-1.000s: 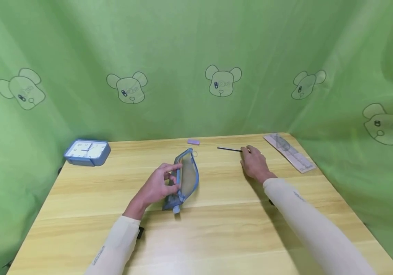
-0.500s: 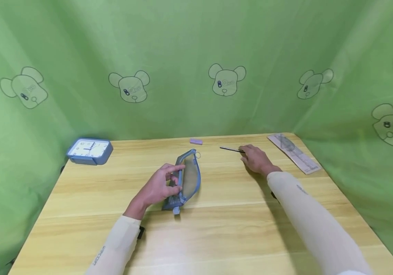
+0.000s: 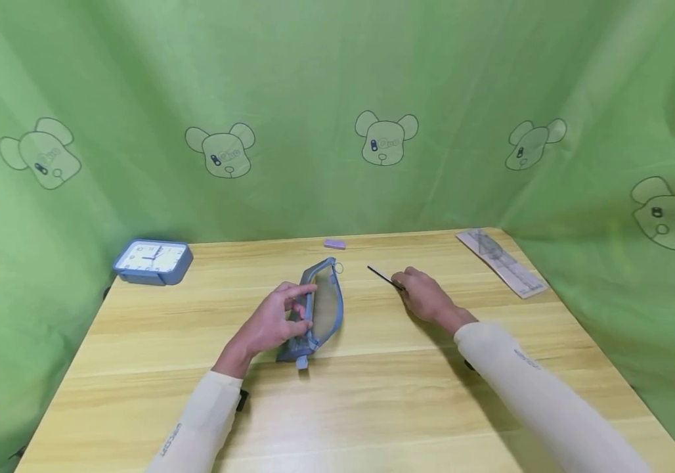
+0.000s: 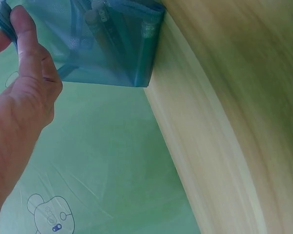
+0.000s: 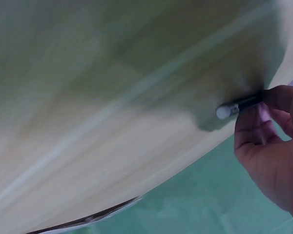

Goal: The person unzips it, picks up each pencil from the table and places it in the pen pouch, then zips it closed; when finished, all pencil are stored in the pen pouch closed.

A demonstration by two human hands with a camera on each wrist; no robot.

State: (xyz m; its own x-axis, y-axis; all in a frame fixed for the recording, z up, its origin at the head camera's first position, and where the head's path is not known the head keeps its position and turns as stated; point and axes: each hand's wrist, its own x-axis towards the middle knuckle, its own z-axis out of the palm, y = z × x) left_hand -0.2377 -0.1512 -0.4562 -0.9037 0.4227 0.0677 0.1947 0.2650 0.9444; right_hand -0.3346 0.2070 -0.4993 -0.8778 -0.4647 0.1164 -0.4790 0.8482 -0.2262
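In the head view a blue mesh zip pencil pouch (image 3: 329,309) stands with its mouth open near the table's middle. My left hand (image 3: 269,318) pinches the near-left rim of it between thumb and fingers. Through the mesh, in the left wrist view, several pens or pencils (image 4: 107,31) show inside the pouch. To the right, my right hand (image 3: 429,299) pinches a thin dark pencil (image 3: 381,274); its free end points up and left toward the pouch. The right wrist view shows the pencil's other end, round and whitish (image 5: 224,112), sticking out from the fingertips.
Behind the pouch lies a small purple eraser (image 3: 335,244). A blue clock (image 3: 154,259) sits at the far left corner. A clear ruler set in a pinkish sleeve (image 3: 503,263) lies at the far right. Green curtain (image 3: 302,197) borders the wooden table (image 3: 361,407).
My right hand has brought the pencil left and nearer to me, and the pencil has turned to a steeper slant. The left hand still holds the pouch in the same spot.
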